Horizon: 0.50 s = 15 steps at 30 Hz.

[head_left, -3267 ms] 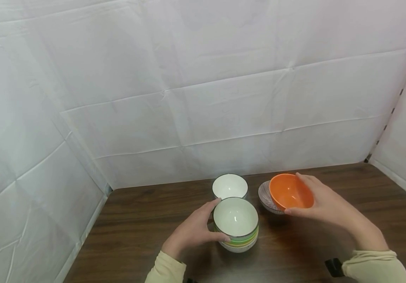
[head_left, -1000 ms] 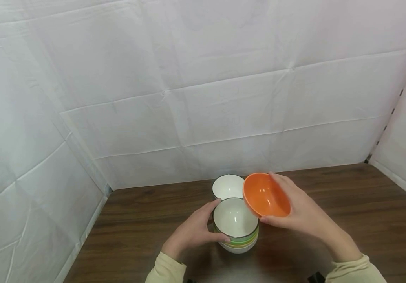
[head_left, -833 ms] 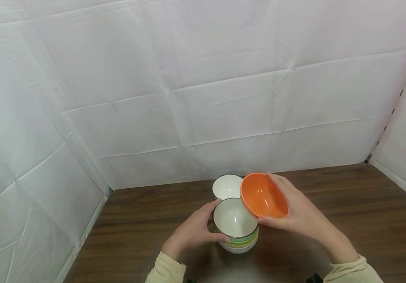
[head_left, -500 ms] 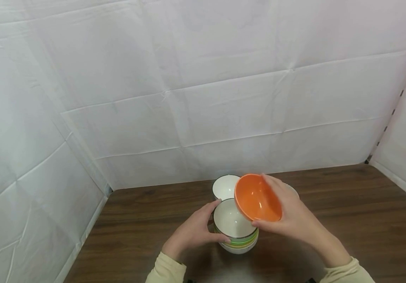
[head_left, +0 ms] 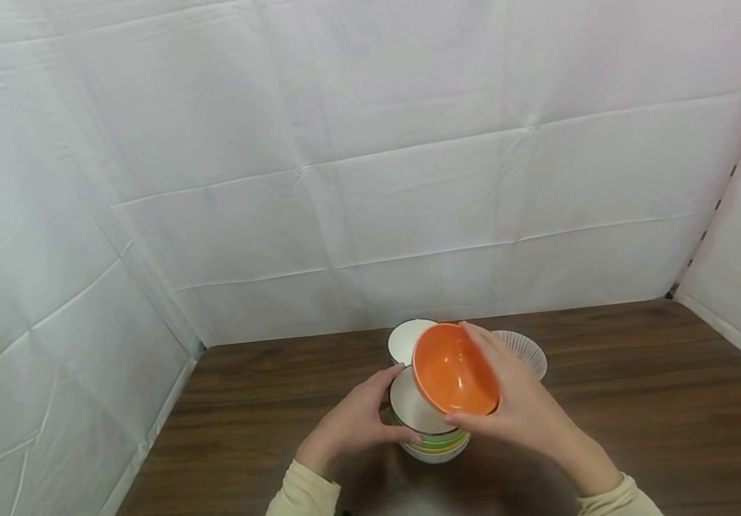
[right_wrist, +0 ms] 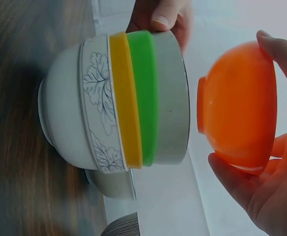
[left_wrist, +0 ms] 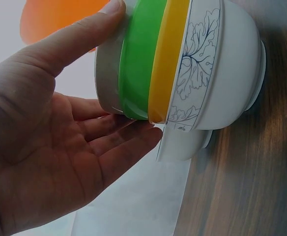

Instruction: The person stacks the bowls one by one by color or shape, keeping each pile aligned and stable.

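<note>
My left hand grips the near stack of bowls from the left, its thumb on the near side and fingers round the far side. On top of that stack is a pale grey bowl with a dark rim. Below it, in the left wrist view, come a green bowl, a yellow bowl and a white bowl with a blue leaf pattern standing on the table. Thumb and fingers of my right hand hold an orange bowl by its side, tilted leftward. In the right wrist view its foot hangs just above the stack's rim.
A white bowl with a dark rim stands behind the stack, partly hidden. Behind my right hand is a striped bowl. The dark wooden table ends at a white sheet wall at the back, with more sheeting on both sides.
My right hand has carried the orange bowl left, from in front of the striped bowl to over the stack. The striped bowl has come back into sight. My left hand stays in place.
</note>
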Each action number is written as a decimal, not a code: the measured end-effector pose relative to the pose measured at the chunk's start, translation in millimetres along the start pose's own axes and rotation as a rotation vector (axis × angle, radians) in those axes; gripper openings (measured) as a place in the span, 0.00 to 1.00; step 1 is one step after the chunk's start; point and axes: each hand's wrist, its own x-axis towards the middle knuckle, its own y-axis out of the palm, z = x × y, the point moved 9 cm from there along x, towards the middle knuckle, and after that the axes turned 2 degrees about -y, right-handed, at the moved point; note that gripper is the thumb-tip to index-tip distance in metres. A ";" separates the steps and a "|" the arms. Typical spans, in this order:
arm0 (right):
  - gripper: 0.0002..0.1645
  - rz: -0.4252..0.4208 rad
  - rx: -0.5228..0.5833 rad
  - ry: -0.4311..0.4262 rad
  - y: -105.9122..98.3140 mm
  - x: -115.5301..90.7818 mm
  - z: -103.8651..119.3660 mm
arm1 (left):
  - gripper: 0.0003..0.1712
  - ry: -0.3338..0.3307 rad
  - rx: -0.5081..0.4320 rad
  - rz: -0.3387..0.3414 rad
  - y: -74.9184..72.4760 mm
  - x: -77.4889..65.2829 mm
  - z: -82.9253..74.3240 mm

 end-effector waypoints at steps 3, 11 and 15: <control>0.63 0.008 -0.008 0.000 4.4 -0.3 1.4 | 0.54 -0.009 -0.006 0.006 0.3 0.5 0.8; 0.66 -0.012 -0.060 -0.035 16.0 -3.3 1.4 | 0.53 0.019 -0.018 0.010 0.7 1.1 -2.0; 0.65 -0.023 -0.080 -0.040 20.8 -4.9 0.4 | 0.51 0.041 -0.032 0.004 0.1 0.6 -3.9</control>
